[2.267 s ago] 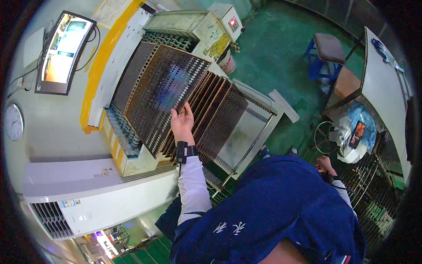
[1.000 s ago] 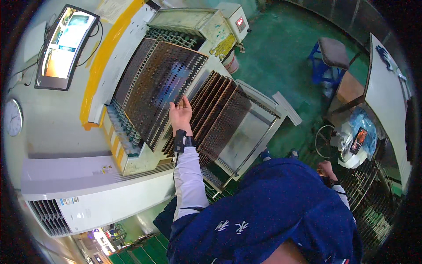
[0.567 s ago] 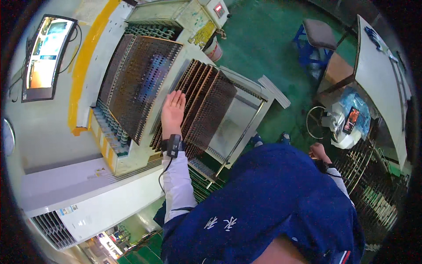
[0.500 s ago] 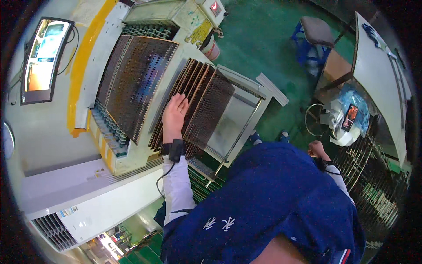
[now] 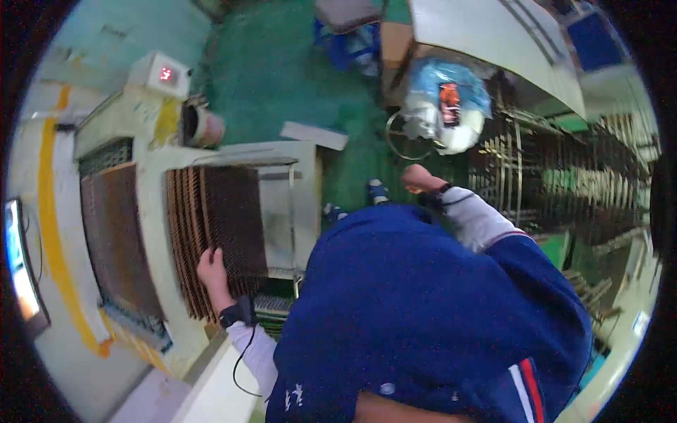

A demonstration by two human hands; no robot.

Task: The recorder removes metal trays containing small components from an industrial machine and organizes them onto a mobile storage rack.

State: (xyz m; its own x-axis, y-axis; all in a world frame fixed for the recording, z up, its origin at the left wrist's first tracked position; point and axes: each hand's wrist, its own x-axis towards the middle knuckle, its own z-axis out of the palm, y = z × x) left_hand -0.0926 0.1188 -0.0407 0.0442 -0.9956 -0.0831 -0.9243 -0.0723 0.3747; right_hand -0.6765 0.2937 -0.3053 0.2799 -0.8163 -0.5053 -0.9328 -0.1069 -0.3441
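Note:
Several thin brown perforated panels (image 5: 236, 218) stand upright side by side in a pale metal frame with a rail. My left hand (image 5: 214, 275) is at the near part of these panels, fingers stretched up along their edges and slightly apart; it appears to touch them without gripping. My right hand (image 5: 417, 180) hangs in front of my body, away from the panels, curled into a fist with nothing showing in it. Dark bands with a cable circle both wrists.
Left of the panels, a pale machine (image 5: 159, 268) holds another perforated panel (image 5: 123, 233). A bucket (image 5: 206, 127) and a pale slab (image 5: 314, 135) are on the green floor. Ahead right, a phone (image 5: 449, 104) rests on plastic wrapping beside a white-topped table (image 5: 501, 46). Racks (image 5: 557, 166) stand at right.
My view has turned right, so the machine and panels sit further left. My left hand has shifted toward the panels' near end. The right arm has come further out from my body, still fisted.

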